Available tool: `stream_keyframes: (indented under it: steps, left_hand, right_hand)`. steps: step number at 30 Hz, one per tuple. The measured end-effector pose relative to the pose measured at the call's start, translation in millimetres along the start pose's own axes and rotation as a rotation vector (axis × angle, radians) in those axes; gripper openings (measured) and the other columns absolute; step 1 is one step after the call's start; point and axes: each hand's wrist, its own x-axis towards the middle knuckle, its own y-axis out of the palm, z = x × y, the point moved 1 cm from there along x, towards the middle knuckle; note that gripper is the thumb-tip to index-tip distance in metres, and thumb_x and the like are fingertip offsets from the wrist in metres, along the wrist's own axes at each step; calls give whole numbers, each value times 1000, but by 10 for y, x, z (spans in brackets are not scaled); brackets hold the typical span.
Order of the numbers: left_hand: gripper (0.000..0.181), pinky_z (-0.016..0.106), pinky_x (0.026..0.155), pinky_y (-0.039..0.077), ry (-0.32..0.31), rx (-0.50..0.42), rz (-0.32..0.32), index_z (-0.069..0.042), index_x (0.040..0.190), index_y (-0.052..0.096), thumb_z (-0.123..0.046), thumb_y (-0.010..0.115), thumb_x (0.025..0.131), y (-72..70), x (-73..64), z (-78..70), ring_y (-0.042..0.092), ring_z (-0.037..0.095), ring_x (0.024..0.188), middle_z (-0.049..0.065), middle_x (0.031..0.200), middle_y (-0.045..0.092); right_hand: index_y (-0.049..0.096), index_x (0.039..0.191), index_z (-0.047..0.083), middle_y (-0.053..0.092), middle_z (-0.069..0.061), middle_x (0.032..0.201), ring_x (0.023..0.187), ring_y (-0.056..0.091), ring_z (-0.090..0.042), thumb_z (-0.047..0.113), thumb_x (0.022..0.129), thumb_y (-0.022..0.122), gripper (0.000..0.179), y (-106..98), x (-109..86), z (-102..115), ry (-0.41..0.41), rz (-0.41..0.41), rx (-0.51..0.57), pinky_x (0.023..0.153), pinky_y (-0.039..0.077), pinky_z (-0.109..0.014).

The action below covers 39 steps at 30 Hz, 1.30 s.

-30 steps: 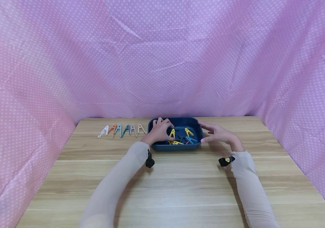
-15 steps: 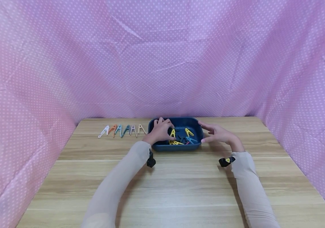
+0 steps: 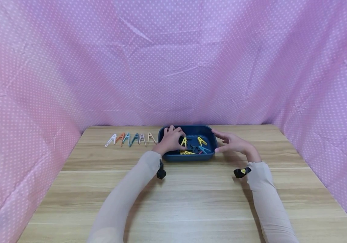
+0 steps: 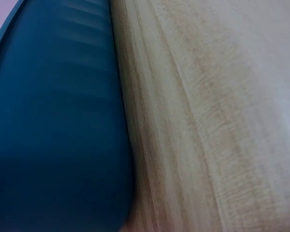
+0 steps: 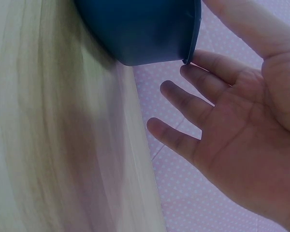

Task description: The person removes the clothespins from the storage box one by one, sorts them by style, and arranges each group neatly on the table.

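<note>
My left hand [image 3: 169,140] hides part of the blue bin [image 3: 188,157], and I cannot tell whether it pinches the yellow clip [image 3: 184,141] inside, while my right hand [image 3: 234,142], fingers spread, touches the bin's right end.

Clock centred on the tub [image 3: 188,157]: we've got open table [image 3: 194,202] at 6, between the sleeves [image 3: 124,195]. Left hand [image 3: 171,140] blocks the 9 o'clock end, right hand [image 3: 234,143] the 3; clip row [image 3: 134,139] sits further out at 9. Curtain [image 3: 176,67] walls off 12. From above, we could reach the uncovered 1 o'clock corner.
</note>
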Motion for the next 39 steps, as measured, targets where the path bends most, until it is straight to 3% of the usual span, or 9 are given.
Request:
stream_keyframes:
  steps: [19, 39]
  left_hand:
    - [58, 52, 106, 31, 48, 75, -38, -19, 125, 70, -54, 82, 80, -23, 8, -52, 44, 24, 112, 0, 130, 60]
    - [56, 52, 106, 31, -1, 130, -60, -20, 117, 74, -58, 83, 76, 10, 14, -46, 45, 25, 112, -2, 126, 62]
  right_hand:
    - [25, 162, 11, 21, -14, 169, 157, 18, -39, 22, 86, 82, 96, 5, -70, 13, 6, -22, 9, 121, 21, -62]
    - [24, 163, 11, 17, -13, 171, 157, 14, -40, 25, 87, 81, 96, -29, -11, 16, 8, 21, -12, 121, 19, -64]
